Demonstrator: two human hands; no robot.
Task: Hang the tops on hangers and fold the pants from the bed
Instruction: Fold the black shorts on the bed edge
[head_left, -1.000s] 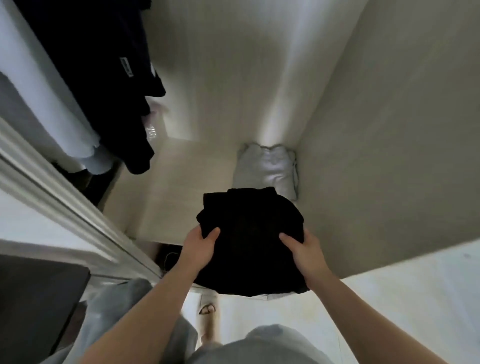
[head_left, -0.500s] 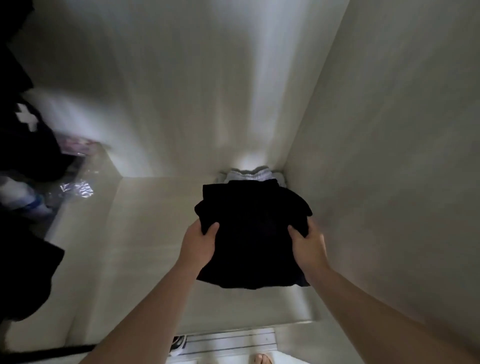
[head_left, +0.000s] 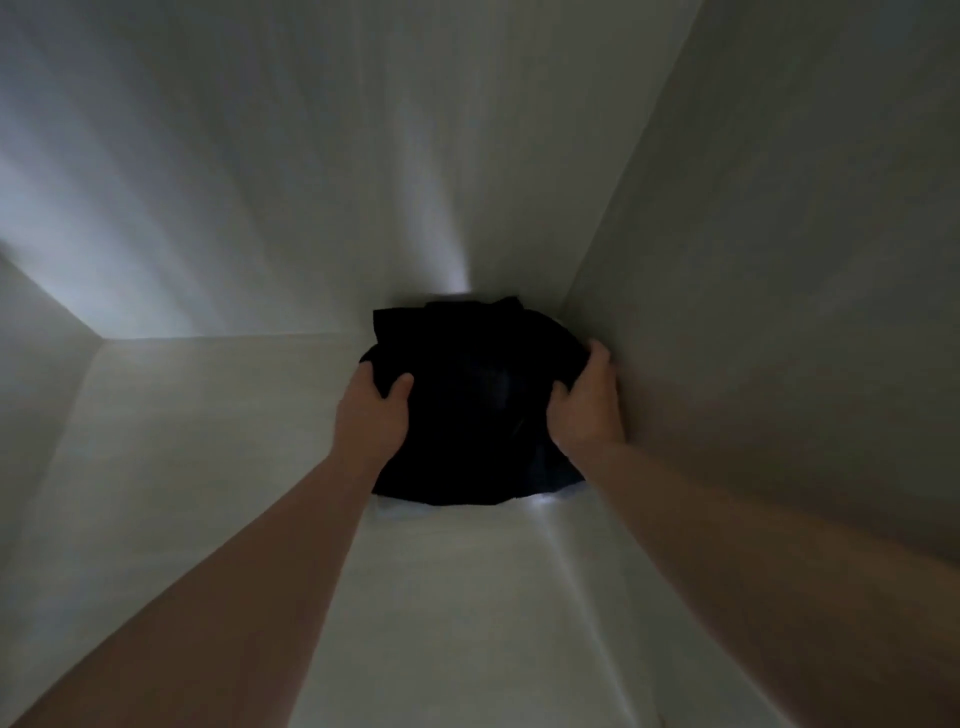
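Observation:
A folded black garment (head_left: 472, 400), most likely pants, sits deep in the back right corner of a pale wardrobe shelf (head_left: 426, 597). My left hand (head_left: 370, 415) grips its left edge, thumb on top. My right hand (head_left: 587, 410) grips its right edge close to the side wall. A thin strip of light folded cloth (head_left: 537, 503) shows beneath the black garment's near edge; the rest of it is hidden.
The wardrobe's right side panel (head_left: 753, 312) stands just beside my right hand. The back panel (head_left: 285, 182) rises behind the garment. The shelf stretches bare to the left, ending at a left wall (head_left: 36, 395). The compartment is dim.
Both hands have carried the black garment forward into the wardrobe, over the light folded cloth in the corner. The view moved inside, so the hanging clothes at the left are out of sight.

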